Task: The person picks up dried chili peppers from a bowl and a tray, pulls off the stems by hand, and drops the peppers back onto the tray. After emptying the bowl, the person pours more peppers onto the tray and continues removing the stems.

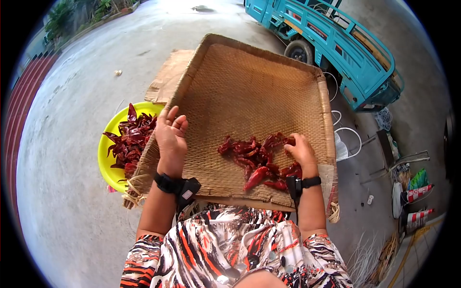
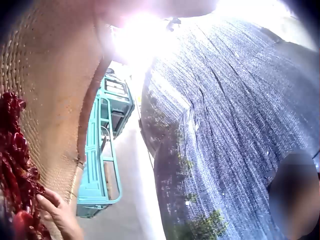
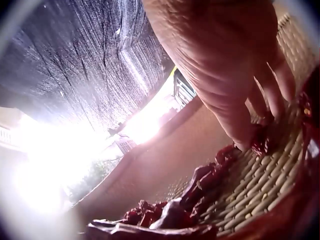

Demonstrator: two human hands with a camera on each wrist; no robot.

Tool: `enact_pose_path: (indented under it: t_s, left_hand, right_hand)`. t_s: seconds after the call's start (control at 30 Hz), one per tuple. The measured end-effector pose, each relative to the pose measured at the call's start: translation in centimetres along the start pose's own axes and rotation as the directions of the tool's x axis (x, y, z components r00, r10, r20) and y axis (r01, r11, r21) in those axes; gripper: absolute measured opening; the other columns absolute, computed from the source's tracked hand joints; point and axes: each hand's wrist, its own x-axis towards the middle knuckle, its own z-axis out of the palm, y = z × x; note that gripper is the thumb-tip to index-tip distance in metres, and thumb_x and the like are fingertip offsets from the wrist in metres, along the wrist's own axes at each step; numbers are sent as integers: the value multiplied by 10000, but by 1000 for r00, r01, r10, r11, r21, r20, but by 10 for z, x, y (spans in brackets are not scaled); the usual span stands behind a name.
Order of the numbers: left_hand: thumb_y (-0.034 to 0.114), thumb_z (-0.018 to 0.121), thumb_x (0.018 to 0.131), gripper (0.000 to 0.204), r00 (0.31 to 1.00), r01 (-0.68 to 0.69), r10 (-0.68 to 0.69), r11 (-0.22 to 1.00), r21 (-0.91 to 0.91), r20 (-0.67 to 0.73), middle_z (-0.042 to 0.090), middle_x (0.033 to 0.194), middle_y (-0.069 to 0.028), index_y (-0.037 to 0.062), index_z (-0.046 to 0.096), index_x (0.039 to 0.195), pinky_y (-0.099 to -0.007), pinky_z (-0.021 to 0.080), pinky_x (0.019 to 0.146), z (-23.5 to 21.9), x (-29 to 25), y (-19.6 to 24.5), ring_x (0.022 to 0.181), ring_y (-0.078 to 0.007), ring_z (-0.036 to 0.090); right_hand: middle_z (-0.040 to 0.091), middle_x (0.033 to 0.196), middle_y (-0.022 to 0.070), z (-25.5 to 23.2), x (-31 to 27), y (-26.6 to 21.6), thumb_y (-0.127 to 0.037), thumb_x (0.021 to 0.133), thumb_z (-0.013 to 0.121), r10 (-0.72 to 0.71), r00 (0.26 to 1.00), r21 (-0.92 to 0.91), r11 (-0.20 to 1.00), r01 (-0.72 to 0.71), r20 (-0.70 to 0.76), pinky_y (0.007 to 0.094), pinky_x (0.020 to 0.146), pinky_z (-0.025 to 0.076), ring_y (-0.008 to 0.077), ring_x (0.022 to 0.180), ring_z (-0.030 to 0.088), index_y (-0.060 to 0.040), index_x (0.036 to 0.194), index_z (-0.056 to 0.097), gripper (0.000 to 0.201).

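Dried red chili peppers [image 1: 259, 156] lie in a loose pile at the near right of a large woven tray [image 1: 249, 86]. At the pile's right edge my right hand [image 1: 303, 151] reaches down, thumb and fingers bent. The right wrist view shows this hand [image 3: 225, 65] pinching a dried chili pepper [image 3: 260, 140] close over the weave. My left hand [image 1: 171, 144] is by the tray's left rim, its fingers loosely bent with nothing between them. Beside it, past the rim, a yellow basin [image 1: 103, 153] holds more dried chili peppers [image 1: 129, 144].
Flattened cardboard [image 1: 170, 77] shows behind the tray's left side. A blue-green cargo tricycle [image 1: 331, 43] is parked at the far right. On the right stand a metal frame [image 1: 379, 149] and red-and-white striped objects [image 1: 418, 193]. Dark netting [image 2: 225, 115] hangs overhead.
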Motion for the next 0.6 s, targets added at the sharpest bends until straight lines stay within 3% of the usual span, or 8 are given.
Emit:
enact_pose_path:
  t_s: [0.1, 0.13, 0.2, 0.27, 0.33, 0.4, 0.47, 0.6]
  left_hand:
    - [119, 545, 928, 235, 984, 34, -65, 982, 184, 167, 637, 889, -51, 41, 543, 1149, -253, 505, 624, -3, -5, -11, 701, -136, 592]
    - [117, 549, 930, 222, 946, 32, -104, 973, 229, 307, 631, 862, -35, 46, 544, 1140, -238, 496, 626, -5, -5, -17, 693, -116, 587]
    - [140, 569, 931, 194, 884, 58, -241, 907, 417, 401, 617, 855, -18, 57, 561, 1106, -232, 489, 646, 3, -16, -19, 706, -96, 580]
    - [172, 596, 928, 173, 827, -16, -311, 820, 572, 469, 606, 857, -3, 59, 581, 1058, -231, 484, 673, 12, -30, -21, 725, -79, 572]
    - [191, 595, 938, 161, 715, -59, -417, 764, 643, 561, 596, 857, 0, 51, 590, 1019, -239, 485, 702, 11, -31, -26, 739, -76, 564]
    - [218, 602, 943, 191, 608, -110, -528, 683, 722, 593, 589, 852, -2, 40, 585, 1011, -238, 482, 696, 11, -34, -29, 740, -81, 557]
    - [294, 633, 932, 277, 568, -148, -564, 647, 748, 600, 586, 850, -7, 35, 573, 1006, -231, 473, 682, 14, -42, -28, 752, -81, 550]
    - [351, 652, 913, 338, 524, -172, -597, 625, 761, 608, 586, 863, -13, 38, 558, 1002, -227, 472, 661, 14, -45, -28, 744, -78, 550]
  right_hand:
    - [625, 1134, 137, 0, -1, -10, -234, 796, 694, -11, 998, 37, 999, 9, 63, 441, 856, 483, 315, 1025, 610, -53, 1038, 626, 310]
    - [639, 1097, 136, -3, -3, -15, -231, 790, 700, -30, 997, 80, 996, 24, 77, 434, 844, 486, 315, 999, 618, -51, 1024, 629, 304]
    - [665, 1022, 136, -7, -7, -23, -225, 778, 711, -69, 992, 167, 985, 52, 103, 418, 818, 492, 315, 947, 633, -45, 994, 634, 291]
    - [670, 949, 130, -12, -13, -36, -215, 775, 722, -138, 988, 325, 939, 109, 67, 390, 790, 498, 288, 897, 641, -35, 979, 631, 288]
    - [669, 909, 125, -15, -21, -51, -197, 774, 729, -209, 977, 478, 864, 159, 52, 361, 769, 500, 257, 862, 642, -24, 972, 627, 281]
    - [663, 901, 120, -18, -32, -71, -170, 776, 731, -289, 956, 623, 758, 195, 53, 331, 753, 500, 224, 844, 637, -15, 971, 622, 273]
    - [656, 912, 109, -24, -45, -94, -126, 796, 715, -373, 927, 682, 684, 259, 21, 313, 748, 504, 198, 827, 636, -15, 975, 622, 230]
    - [657, 917, 106, -30, -62, -128, -118, 801, 720, -422, 907, 677, 669, 306, 7, 307, 738, 509, 183, 822, 641, -29, 988, 623, 229]
